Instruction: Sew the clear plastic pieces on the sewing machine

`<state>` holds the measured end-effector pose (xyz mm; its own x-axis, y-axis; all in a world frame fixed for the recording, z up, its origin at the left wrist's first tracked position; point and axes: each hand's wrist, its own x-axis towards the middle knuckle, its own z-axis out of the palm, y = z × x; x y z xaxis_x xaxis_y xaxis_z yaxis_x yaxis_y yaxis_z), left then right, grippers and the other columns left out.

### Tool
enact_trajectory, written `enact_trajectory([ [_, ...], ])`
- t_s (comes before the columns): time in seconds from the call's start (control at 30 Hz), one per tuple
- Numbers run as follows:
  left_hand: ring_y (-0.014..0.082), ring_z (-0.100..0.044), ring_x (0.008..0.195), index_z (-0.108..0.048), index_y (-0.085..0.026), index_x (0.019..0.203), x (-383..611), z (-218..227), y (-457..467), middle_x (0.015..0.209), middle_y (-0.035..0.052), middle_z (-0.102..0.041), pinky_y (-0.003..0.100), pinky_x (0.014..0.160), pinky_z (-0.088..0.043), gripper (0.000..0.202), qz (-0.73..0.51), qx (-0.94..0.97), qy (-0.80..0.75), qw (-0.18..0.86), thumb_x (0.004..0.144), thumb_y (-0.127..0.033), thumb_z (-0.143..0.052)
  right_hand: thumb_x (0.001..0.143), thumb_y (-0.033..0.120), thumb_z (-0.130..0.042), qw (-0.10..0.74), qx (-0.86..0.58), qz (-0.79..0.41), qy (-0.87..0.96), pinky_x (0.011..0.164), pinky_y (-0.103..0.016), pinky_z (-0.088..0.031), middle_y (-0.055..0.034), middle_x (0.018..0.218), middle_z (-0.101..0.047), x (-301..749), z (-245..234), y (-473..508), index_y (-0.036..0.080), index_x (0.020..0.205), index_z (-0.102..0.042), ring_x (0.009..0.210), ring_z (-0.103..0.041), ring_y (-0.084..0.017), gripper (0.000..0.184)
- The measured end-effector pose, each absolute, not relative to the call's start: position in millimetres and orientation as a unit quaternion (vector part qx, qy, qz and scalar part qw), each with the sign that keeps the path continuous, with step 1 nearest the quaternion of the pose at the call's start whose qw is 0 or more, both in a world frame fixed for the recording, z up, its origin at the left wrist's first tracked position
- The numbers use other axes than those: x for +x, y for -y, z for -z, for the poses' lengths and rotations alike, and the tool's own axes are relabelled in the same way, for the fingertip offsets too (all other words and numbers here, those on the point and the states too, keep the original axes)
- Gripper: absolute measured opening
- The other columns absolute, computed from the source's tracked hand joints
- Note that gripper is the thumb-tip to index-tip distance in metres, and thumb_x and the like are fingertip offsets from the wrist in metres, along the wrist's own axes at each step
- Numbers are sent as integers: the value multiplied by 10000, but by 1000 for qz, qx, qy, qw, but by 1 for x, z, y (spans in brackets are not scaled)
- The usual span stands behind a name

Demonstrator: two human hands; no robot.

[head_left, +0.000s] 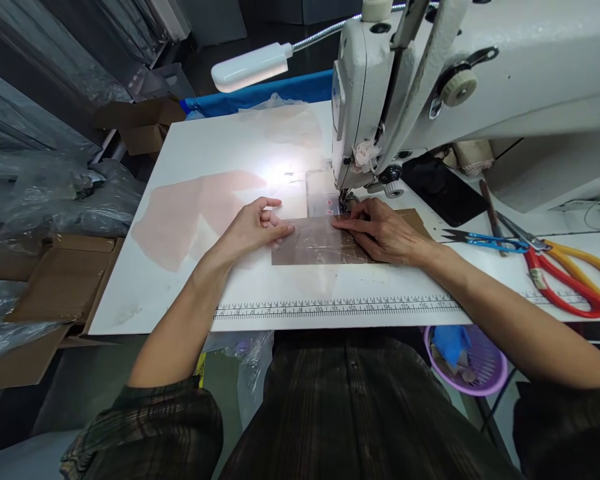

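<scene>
A thin see-through piece of fabric (313, 241) lies over a flat brown strip (295, 257) in front of the sewing machine's needle and presser foot (344, 199). My left hand (247, 230) pinches the fabric's upper left edge between thumb and fingers. From the right, my right hand (387, 233) rests on the fabric and the strip with bent fingers, gripping the fabric's upper edge just below the presser foot. Part of the strip is hidden under that hand. Left of my left hand, a larger sheer pinkish fabric piece (175, 217) is spread on the white table.
The sewing machine (360, 100) fills the upper right, with a lit lamp (253, 67) beside it. To the right lie a black phone (445, 190), blue thread snips (495, 241) and scissors with red and orange handles (563, 277). A ruler (330, 308) marks the table's front edge.
</scene>
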<state>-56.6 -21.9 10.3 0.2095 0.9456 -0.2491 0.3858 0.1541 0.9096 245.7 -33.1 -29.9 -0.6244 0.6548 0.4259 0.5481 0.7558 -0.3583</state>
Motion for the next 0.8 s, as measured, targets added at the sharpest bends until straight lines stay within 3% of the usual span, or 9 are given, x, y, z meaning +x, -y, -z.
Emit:
enact_trajectory([
  [0.37,111,-595,506,-545,-206,1289,-57,-7,20,695,-29,-665,267,544,-505,675,-280,588,-567,504,711,-300,-881,987,232,-475,281,-335,-116,892,932,-439,-547,-145,1103,-617,248,27,33,206,1259,-724,1020,-588,-240,370],
  [0.53,114,-600,518,-530,-210,1287,-56,-8,20,679,-46,-640,271,549,-518,666,-264,595,-574,497,719,-291,-868,995,242,-481,295,-328,-142,886,894,-412,-551,-135,1106,-632,251,23,36,216,1273,-717,1000,-601,-222,366],
  [0.73,121,-588,503,-528,-202,1318,-57,-6,21,705,-23,-661,277,523,-489,679,-253,617,-573,477,734,-328,-848,967,266,-528,259,-298,-104,913,888,-494,-483,-118,1164,-650,253,20,44,280,1194,-757,1053,-558,-281,322],
  [0.8,114,-570,524,-578,-199,1283,-56,-7,21,742,-11,-665,275,529,-481,610,-275,640,-578,425,752,-362,-829,966,274,-532,253,-304,-100,913,893,-488,-471,-116,1164,-650,252,20,45,288,1200,-754,1060,-549,-284,323],
])
